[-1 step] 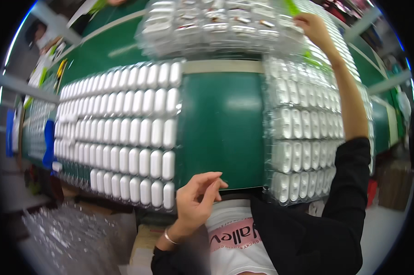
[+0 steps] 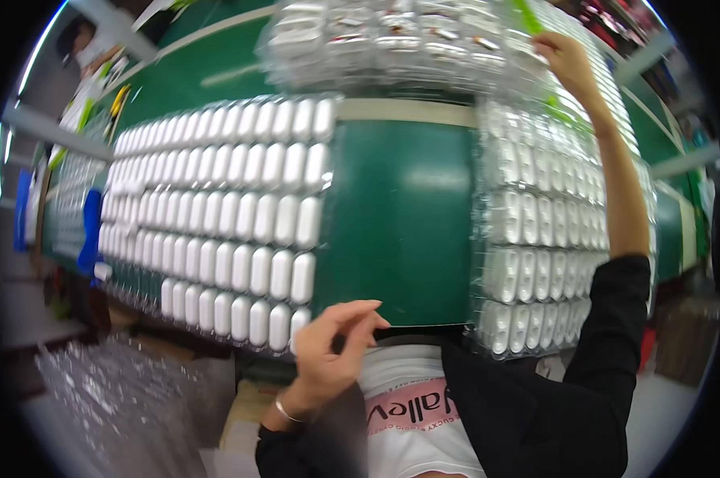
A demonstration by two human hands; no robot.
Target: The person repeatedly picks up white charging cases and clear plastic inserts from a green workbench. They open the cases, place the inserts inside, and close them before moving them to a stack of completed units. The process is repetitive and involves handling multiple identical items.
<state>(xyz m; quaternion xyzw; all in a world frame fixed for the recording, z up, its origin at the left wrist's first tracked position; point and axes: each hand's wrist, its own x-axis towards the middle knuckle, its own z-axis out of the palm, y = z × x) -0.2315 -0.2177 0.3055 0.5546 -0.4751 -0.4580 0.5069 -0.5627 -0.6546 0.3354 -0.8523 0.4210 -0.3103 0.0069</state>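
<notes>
Over the table's near edge is my left hand (image 2: 328,357), its fingers bent and the tips close together, with nothing visible in them. My right hand (image 2: 568,65) reaches far out to the right, fingers pinched at the edge of the clear plastic trays (image 2: 284,60) at the back. These trays hold white cases and small parts. Whatever the right fingertips pinch is too small and blurred to tell. Below my right forearm stand rows of white cases with hollowed faces (image 2: 527,215) in clear trays. Rows of smooth white oval cases (image 2: 240,211) fill the left side.
Between the two groups lies a strip of green tabletop (image 2: 400,215). Bright green strips (image 2: 527,16) are near my right hand. A blue object (image 2: 90,227) stands at the left edge. Stacked clear plastic (image 2: 113,406) sits low at the left. Another person (image 2: 89,48) is at the far left.
The view has shifted, so the table and trays appear further right. My left hand sits slightly further left over the table edge. My right hand stays by the back trays, still pinched.
</notes>
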